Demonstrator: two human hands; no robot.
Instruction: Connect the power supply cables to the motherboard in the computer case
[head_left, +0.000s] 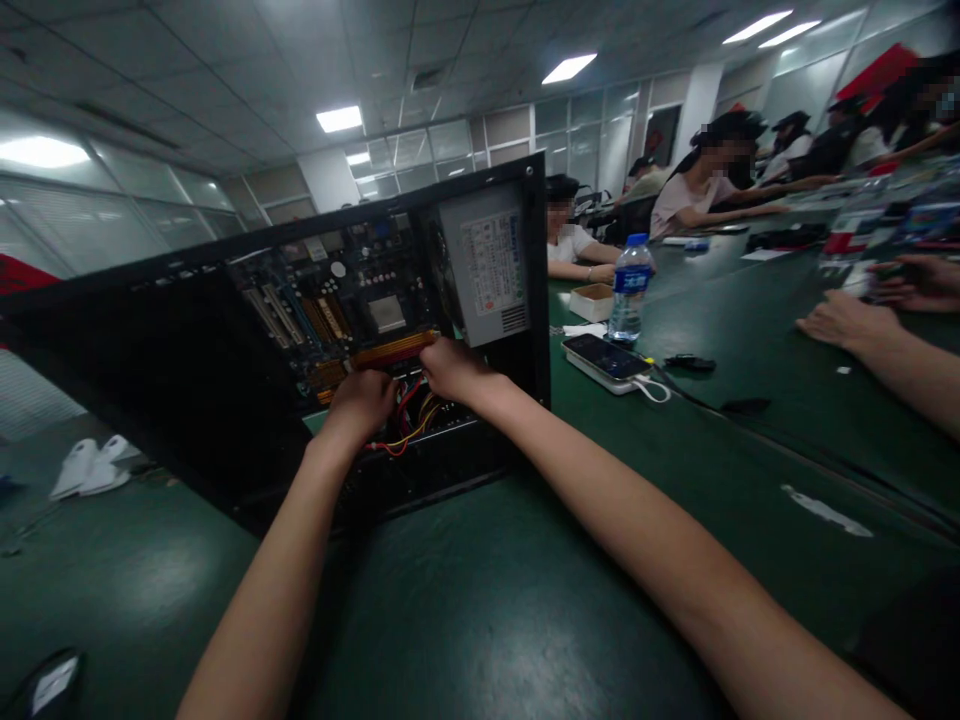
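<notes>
An open black computer case [172, 265] stands upright in front of me, its inside facing me. My left hand [358, 408] reaches into its lower part, fingers curled by the motherboard's edge. To its right, my right hand [454, 370] is also closed, just below the power supply [487, 265]. What either hand grips is hidden behind the fingers. Red and yellow cables [409, 432] run between and below the hands. Above them, the motherboard [352, 290] shows a square metal-topped chip [387, 314] and an orange-red strip [396, 350] of slots or a module.
Right of the case are a smartphone [606, 357] on a white box, a water bottle [630, 290] and a small open box [591, 302]. A black cable [787, 445] crosses the green table [450, 600]. Another person's hands [862, 318] are at the far right.
</notes>
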